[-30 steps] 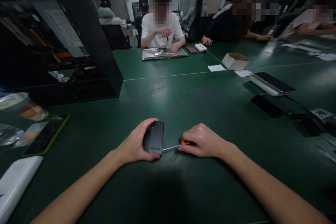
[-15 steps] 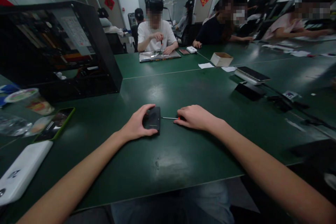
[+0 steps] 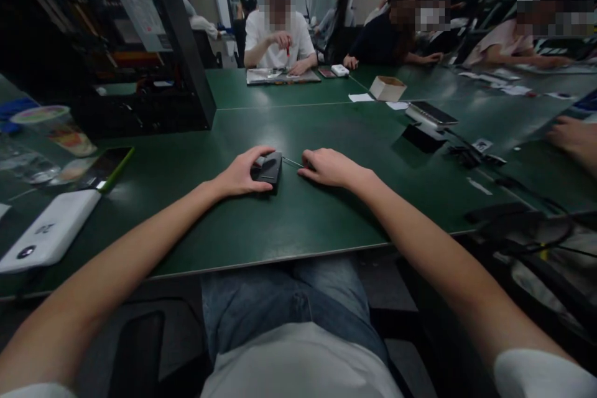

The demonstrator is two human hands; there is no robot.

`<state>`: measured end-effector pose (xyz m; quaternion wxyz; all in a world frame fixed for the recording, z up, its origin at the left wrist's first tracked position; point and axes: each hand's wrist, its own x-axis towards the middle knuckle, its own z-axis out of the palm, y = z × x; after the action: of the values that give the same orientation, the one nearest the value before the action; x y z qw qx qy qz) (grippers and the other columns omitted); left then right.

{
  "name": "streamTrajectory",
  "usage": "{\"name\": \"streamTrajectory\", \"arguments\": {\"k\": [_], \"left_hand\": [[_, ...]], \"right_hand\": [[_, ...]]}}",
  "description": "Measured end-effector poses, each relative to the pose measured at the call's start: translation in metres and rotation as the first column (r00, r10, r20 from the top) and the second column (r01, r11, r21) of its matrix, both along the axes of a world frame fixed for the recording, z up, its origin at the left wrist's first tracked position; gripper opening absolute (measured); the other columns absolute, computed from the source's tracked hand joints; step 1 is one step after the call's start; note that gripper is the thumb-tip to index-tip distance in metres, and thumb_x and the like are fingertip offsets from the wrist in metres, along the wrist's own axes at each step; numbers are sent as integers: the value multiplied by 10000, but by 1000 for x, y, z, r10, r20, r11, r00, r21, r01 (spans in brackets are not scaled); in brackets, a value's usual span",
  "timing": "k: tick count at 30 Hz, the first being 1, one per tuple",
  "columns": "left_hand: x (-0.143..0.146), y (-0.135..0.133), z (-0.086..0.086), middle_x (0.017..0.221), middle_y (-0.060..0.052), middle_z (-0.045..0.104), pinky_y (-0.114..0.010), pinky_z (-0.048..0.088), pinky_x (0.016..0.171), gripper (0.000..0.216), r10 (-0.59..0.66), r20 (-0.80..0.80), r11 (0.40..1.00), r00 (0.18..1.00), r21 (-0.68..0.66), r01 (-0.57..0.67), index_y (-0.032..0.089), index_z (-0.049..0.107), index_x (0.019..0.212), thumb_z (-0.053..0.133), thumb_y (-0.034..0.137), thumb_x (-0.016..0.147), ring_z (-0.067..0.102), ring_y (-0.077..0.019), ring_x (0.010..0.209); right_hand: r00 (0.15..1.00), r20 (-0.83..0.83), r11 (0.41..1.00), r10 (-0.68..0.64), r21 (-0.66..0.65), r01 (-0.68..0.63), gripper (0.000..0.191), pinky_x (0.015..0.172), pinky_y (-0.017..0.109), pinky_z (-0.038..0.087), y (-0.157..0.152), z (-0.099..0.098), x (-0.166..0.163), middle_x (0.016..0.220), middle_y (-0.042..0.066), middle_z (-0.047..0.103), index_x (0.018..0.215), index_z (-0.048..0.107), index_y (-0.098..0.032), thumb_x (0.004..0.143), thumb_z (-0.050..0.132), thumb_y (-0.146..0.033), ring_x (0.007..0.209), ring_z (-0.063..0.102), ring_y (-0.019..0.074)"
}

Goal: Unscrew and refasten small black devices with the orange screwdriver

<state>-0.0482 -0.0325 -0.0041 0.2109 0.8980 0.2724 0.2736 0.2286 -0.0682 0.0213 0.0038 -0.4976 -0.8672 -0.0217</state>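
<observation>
A small flat black device lies on the green table in front of me. My left hand is wrapped round its left side and holds it down. My right hand is closed on a thin screwdriver, whose metal shaft points left at the device's right edge. The screwdriver's handle is hidden inside my fingers.
A black open computer case stands at the back left. A green-cased phone, a white power bank and plastic cups lie at the left. A cardboard box, a phone on a stand and cables sit right. Several people work across the table.
The camera has pulled back and tilted down, so my lap and the table's near edge now show. Both hands stay on the device and screwdriver, which now appear farther from me.
</observation>
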Motion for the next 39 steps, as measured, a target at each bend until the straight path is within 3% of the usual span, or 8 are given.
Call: {"name": "streamTrajectory", "arguments": {"k": [8, 14, 20, 23, 27, 31, 36, 39], "left_hand": [[1, -6, 2, 1413, -165, 548, -428, 501, 1023, 793, -10, -30, 999, 1000, 53, 11, 165, 487, 1417, 768, 544, 779, 544, -342, 1279], [3, -12, 5, 1450, -168, 509, -437, 505, 1015, 778, -74, -30, 997, 997, -18, 74, 180, 431, 1468, 683, 558, 837, 517, -351, 1306], [3, -13, 7, 1435, -173, 539, -510, 420, 1110, 811, -39, 134, 997, 990, -55, 46, 188, 508, 1426, 563, 755, 848, 507, -363, 1328], [0, -10, 4, 1382, -173, 607, -490, 437, 1104, 885, 51, 299, 975, 953, -220, 16, 171, 586, 1371, 391, 860, 852, 570, -348, 1277], [-4, -3, -5, 1289, -184, 691, -476, 499, 1053, 952, 210, 408, 866, 889, -500, 25, 129, 663, 1281, 217, 869, 882, 653, -326, 1178], [-8, 1, -7, 1072, -187, 770, -473, 573, 949, 956, 318, 400, 795, 860, -607, -12, 90, 689, 1208, 219, 860, 892, 747, -299, 953], [-14, 0, 8, 1059, -112, 789, -427, 566, 959, 655, 325, 178, 871, 929, -440, -220, 157, 754, 1074, 356, 671, 991, 727, -299, 1045], [-16, 0, 12, 1111, -99, 781, -405, 570, 926, 516, 294, 100, 906, 951, -346, -244, 176, 724, 1167, 467, 583, 983, 725, -291, 1038]], "right_hand": [[998, -47, 999, 43, 17, -42, 349, 753, 331, 451, 2, -1, 0, 1141, 145, 694, 1158, 598, -158, 1003, 505, -457, 953, 671, 276], [987, -102, 991, 127, 57, -121, 324, 785, 322, 439, 13, 8, 0, 1120, 134, 657, 1121, 588, -150, 1015, 487, -440, 982, 626, 257], [943, -278, 978, 183, 152, -145, 279, 842, 335, 469, 19, -2, 4, 1096, 125, 637, 1119, 577, -156, 1026, 466, -395, 999, 596, 245], [895, -358, 960, 268, 175, -217, 300, 943, 369, 482, 15, -5, 3, 1179, 147, 626, 1194, 563, -138, 1024, 481, -371, 1083, 584, 252], [822, -413, 918, 392, 237, -318, 397, 1048, 439, 459, 13, -1, -5, 1306, 194, 578, 1299, 534, -102, 1015, 510, -379, 1204, 540, 283], [783, -425, 890, 455, 218, -399, 535, 1070, 476, 453, 18, 2, -21, 1376, 195, 547, 1385, 492, -127, 988, 556, -481, 1263, 523, 299], [766, -396, 852, 507, 94, -515, 717, 1051, 506, 461, 21, -3, -37, 1459, 211, 513, 1461, 437, -143, 931, 587, -603, 1299, 528, 326], [772, -399, 854, 494, 60, -516, 749, 1049, 510, 464, 18, -6, -42, 1446, 219, 521, 1455, 452, -139, 901, 626, -611, 1296, 533, 335]]}}
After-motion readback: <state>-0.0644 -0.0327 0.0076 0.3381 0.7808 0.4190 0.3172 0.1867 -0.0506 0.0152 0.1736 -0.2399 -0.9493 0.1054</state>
